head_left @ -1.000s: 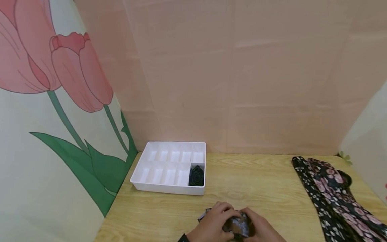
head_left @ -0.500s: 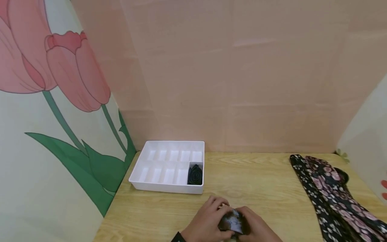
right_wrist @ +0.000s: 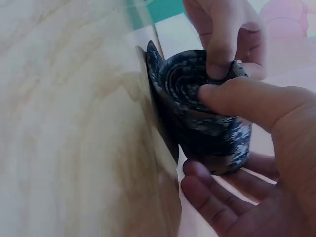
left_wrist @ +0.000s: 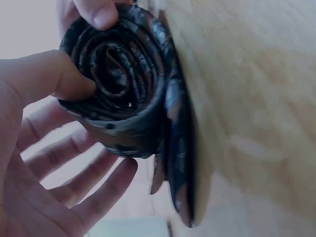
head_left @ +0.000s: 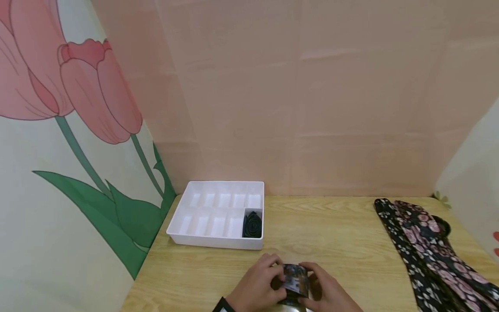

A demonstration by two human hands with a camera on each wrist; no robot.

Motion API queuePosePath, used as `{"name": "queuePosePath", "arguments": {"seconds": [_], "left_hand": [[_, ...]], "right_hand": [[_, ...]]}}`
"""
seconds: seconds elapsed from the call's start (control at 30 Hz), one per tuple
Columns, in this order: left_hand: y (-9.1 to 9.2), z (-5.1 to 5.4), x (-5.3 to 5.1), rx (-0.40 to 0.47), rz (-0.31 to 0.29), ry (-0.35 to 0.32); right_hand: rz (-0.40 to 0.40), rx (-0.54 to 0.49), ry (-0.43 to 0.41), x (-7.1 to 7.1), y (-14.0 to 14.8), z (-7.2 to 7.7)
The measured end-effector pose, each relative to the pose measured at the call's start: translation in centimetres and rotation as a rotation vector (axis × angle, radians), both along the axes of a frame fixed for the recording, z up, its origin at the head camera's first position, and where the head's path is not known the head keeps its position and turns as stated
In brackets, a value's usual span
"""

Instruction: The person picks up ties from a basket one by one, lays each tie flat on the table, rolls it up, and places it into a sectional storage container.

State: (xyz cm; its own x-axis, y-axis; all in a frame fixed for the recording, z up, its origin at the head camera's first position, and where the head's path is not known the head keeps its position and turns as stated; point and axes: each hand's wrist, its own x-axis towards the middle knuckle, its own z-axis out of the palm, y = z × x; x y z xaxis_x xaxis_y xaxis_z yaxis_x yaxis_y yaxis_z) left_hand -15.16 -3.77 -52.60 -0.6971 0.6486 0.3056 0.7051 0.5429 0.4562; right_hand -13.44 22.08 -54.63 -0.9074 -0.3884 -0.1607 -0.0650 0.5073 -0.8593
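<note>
At 6 o'clock in the head view: left hand (head_left: 259, 281) and right hand (head_left: 329, 288) meet on a patterned coil (head_left: 295, 278) of strip, low over the wood-look table (head_left: 343, 242). Both clamped on it, left from its 9 o'clock side, right from its 3. White divided tray (head_left: 216, 243) sits off at the coil's 11 o'clock, well apart from it; dark roll (head_left: 252, 225) fills the right-end compartment of the near row. Flowered strips (head_left: 422, 229) lie toward the coil's 2 o'clock, dark rounded thing (head_left: 443, 225) just beside them, can't ID it.

Left wrist view: coil end-on, several turns, oval hole mid-spiral. Left thumb (left_wrist: 64, 81) presses the end at 9 o'clock; other left fingers reach below, 6 to 8. A right-hand digit bears on the rim at 12. Unwound tail (left_wrist: 178, 173) runs down the coil's 3-to-5 o'clock side, along the table.

Right wrist view: coil end-on again. Right thumb (right_wrist: 242, 98) on the end at 3 o'clock, right fingers curl under at 6. Left hand pinches the rim at 1. Tail tip pokes out at 10.

My read: rolling step, likely late, only a short tail loose. Next move calls for winding that in, edges lined up, even pressure so the turns don't spring open.
</note>
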Motion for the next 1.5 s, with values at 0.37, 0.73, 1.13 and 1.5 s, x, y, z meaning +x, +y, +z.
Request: {"name": "queuePosePath", "arguments": {"seconds": [0.37, 0.73, 1.13, 1.5], "left_hand": [[0.5, 0.3, 0.1, -0.107, -0.049, 0.033], [-1.2, 0.0, -0.4, 0.007, 0.012, -0.018], [-1.7, -0.8, -0.7, -0.001, 0.071, -0.186], [-1.9, -2.6, -1.4, -0.024, 0.066, 0.035]], "right_hand": [[0.082, 0.045, 0.118, -0.5, -0.8, 0.1], [0.205, -0.122, 0.236, -0.2, -1.1, -0.7], [0.134, 0.377, 0.685, -0.4, -2.5, 0.4], [-0.012, 0.337, 0.556, -0.9, -2.8, 0.3]]}}
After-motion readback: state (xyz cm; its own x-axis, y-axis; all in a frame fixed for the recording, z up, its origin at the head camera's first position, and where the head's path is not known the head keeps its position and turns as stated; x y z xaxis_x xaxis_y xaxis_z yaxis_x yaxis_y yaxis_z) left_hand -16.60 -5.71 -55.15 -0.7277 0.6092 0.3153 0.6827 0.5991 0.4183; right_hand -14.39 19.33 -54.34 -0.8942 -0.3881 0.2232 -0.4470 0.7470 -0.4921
